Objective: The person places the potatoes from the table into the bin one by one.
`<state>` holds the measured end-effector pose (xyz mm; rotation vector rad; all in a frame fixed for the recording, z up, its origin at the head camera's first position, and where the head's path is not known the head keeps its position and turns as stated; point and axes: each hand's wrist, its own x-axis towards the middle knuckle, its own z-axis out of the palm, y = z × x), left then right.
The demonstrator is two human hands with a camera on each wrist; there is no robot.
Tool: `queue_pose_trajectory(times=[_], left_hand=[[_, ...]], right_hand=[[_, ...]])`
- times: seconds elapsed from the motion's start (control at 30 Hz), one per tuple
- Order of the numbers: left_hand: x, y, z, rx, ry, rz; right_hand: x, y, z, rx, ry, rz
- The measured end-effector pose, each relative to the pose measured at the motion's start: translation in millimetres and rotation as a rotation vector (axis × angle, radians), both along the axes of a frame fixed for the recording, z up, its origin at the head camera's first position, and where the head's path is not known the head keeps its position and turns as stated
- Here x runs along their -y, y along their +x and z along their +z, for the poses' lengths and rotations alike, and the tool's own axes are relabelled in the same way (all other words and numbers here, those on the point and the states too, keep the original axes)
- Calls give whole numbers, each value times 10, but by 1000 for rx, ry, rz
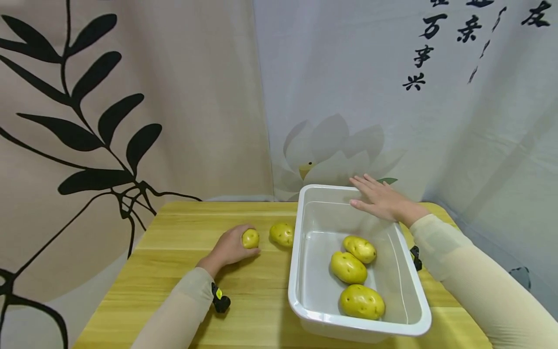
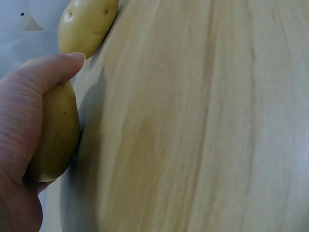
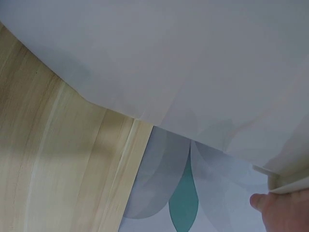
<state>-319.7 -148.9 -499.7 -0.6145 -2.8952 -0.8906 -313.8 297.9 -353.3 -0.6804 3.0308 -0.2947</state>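
Observation:
On the left part of the table, my left hand [image 1: 228, 248] grips a yellow potato [image 1: 250, 238] between thumb and fingers. The left wrist view shows the thumb lying across this potato [image 2: 60, 130], close to the tabletop. Just to its right, another potato [image 1: 282, 234] lies beside a white plastic bin [image 1: 293, 271]. Three potatoes [image 1: 361, 301] rest on the bin's floor. My right hand [image 1: 380, 199] rests with outstretched fingers on the bin's far right corner. In the right wrist view only part of that hand [image 3: 287, 212] shows, by the rim.
The wooden table [image 1: 253, 310] carries the bin on its right half. Behind its far edge hangs a pale curtain [image 1: 209, 97] with printed leaves, a flower and black characters. A small black device [image 1: 221, 299] is strapped at the left wrist.

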Motion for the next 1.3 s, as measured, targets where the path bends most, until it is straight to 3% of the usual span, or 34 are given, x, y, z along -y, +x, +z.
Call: queue_pose_trajectory(times=[0.27, 0.6, 1.0, 1.3], left_hand=[[20, 17, -43, -21, 45, 27], [44, 33, -8, -54, 82, 0], [21, 83, 99, -62, 125, 11], [-46, 127, 288, -111, 196, -35]], right_hand=[[1, 3, -3, -7, 1, 0], [2, -4, 7, -4, 4, 1], [16, -3, 1, 0, 11, -1], [11, 13, -4, -4, 3, -3]])
